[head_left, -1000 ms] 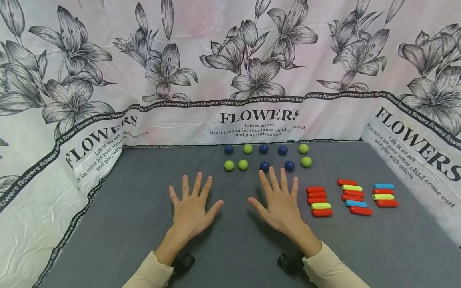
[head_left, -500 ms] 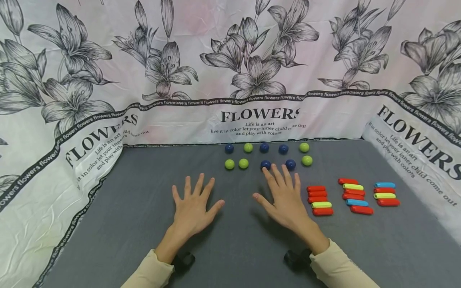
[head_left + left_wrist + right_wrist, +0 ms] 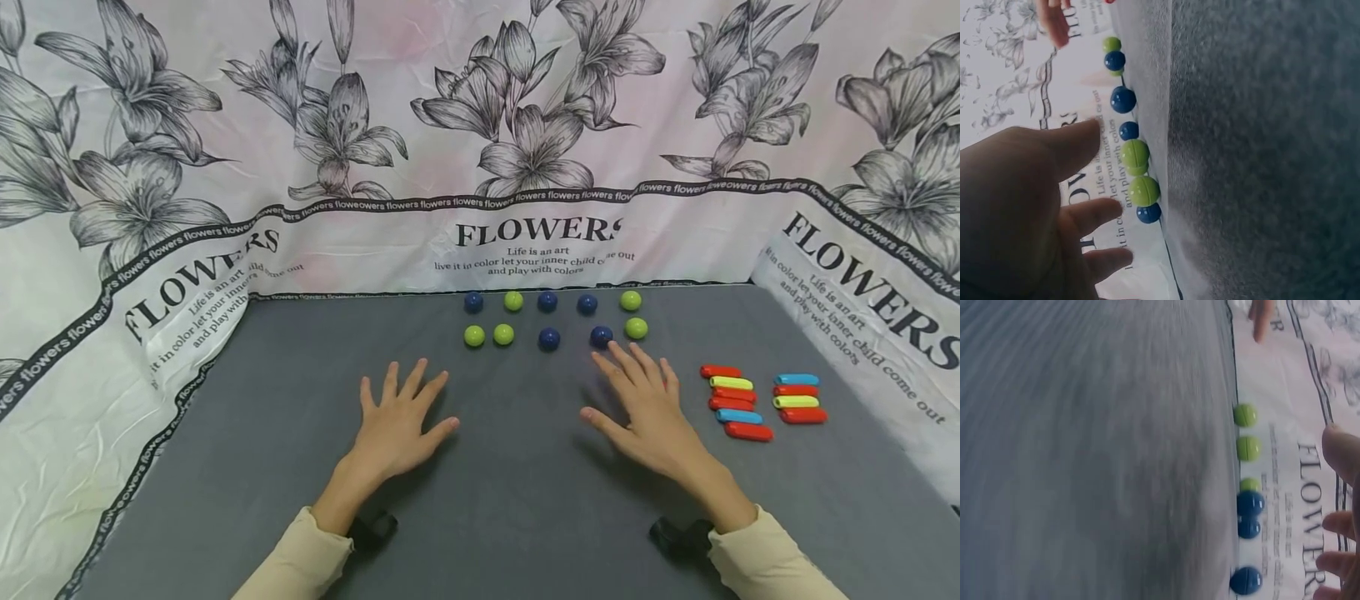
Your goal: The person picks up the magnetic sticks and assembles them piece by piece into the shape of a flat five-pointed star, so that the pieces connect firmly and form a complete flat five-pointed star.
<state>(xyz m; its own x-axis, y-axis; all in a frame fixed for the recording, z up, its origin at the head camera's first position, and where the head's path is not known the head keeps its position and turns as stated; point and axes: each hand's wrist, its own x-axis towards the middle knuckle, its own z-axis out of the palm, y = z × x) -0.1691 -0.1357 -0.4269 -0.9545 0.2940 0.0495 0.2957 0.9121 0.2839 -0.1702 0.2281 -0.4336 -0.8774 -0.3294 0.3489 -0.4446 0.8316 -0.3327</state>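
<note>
We set our clock on the grey table [image 3: 510, 500] in the head view, twelve pointing away from us. Our left hand [image 3: 396, 429] is flat over the table, fingers spread well apart, gripping nothing. Our right hand [image 3: 648, 412] is likewise spread, thumb apart from the fingers, with its shadow falling on the table toward eight o'clock.

Ten balls [image 3: 549, 339], five blue and five green, stand in two rows toward the far edge: from our left hand we find them at one to two o'clock, from our right at ten to twelve. In the front row a blue ball [image 3: 599, 336] sits at eleven from our right hand, just by its fingertips; we cannot tell whether they touch.

At three o'clock from that hand lie six sticks [image 3: 732, 403] in a column, red, yellow and blue; farther out the same way lie four more [image 3: 796, 402]. Beyond the balls, at twelve, a white cloth [image 3: 360, 258] printed with flowers hangs. We wear pale sleeves [image 3: 300, 554], and a black strap [image 3: 372, 530] shows beneath our left wrist.
</note>
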